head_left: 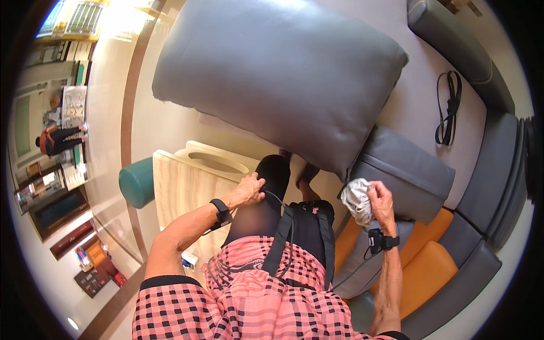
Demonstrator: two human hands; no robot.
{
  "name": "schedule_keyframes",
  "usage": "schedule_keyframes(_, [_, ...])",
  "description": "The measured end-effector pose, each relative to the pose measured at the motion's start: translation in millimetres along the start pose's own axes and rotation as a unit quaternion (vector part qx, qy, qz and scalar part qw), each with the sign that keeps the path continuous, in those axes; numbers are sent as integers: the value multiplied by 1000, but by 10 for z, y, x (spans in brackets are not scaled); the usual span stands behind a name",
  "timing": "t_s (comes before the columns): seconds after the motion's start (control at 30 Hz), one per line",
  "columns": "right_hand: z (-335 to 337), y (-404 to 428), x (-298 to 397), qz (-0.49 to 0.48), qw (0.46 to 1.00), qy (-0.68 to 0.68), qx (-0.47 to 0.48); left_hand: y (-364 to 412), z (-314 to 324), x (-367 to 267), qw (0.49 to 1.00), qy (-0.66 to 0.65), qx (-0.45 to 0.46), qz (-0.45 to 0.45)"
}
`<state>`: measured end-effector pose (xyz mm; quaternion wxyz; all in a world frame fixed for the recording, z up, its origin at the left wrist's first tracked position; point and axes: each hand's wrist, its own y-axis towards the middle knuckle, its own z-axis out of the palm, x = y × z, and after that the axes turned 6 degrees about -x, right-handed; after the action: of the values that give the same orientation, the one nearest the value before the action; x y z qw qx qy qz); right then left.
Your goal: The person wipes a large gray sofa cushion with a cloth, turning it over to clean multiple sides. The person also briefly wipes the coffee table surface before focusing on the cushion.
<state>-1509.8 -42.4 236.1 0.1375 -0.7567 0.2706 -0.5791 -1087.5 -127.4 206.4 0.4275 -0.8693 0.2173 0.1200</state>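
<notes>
My right hand [382, 206] grips a crumpled light grey cloth [358, 201] in front of a grey leather cushion [403, 165]. My left hand [250, 190] rests by my black-clad knee, close to the edge of a beige marble-patterned table [191, 187]; a thin black cable passes beside its fingers, and whether they hold it cannot be told. A large grey leather cushion [276, 72] lies tilted ahead of me, across part of the sofa seat. Both wrists wear black straps with small devices.
A coiled black strap [449, 108] lies on the grey sofa seat [418, 89]. Orange cushions [429, 272] are at my right. Left of the table, which has an oval opening, stands a green cylindrical stool [137, 182]. Another person [55, 140] stands far off at the left.
</notes>
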Motion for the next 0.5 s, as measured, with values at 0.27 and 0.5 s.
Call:
schedule_keyframes(0.27, [425, 894, 1914, -135, 978, 157, -7, -139, 100, 654, 983, -159, -70, 66])
schedule_keyframes(0.5, [1405, 1813, 1791, -131, 990, -10, -51, -158, -549, 1195, 938, -338, 65, -25])
